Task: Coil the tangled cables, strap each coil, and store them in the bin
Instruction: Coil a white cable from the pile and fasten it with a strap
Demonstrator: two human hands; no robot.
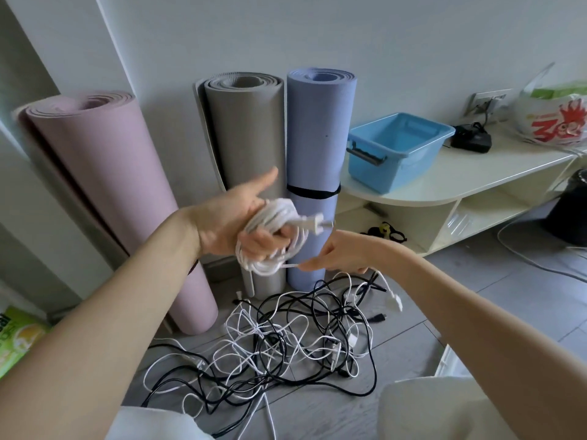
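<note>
My left hand (235, 217) is raised palm up and its fingers curl around a coil of white cable (273, 236) whose plug (313, 224) sticks out to the right. My right hand (341, 252) pinches a thin white strap (290, 265) at the coil's lower edge. Below both hands a tangle of black and white cables (286, 338) lies spread on the grey floor. A blue plastic bin (397, 150) with a dark handle stands on a low white shelf unit (444, 182) to the right and looks empty.
Three rolled mats stand against the wall: pink (104, 185), grey (251, 131) and blue (320, 128). On the shelf unit are a black device (470, 141) and a plastic bag (552, 115). A dark bucket (571, 208) stands at far right, a green package (16, 338) at left.
</note>
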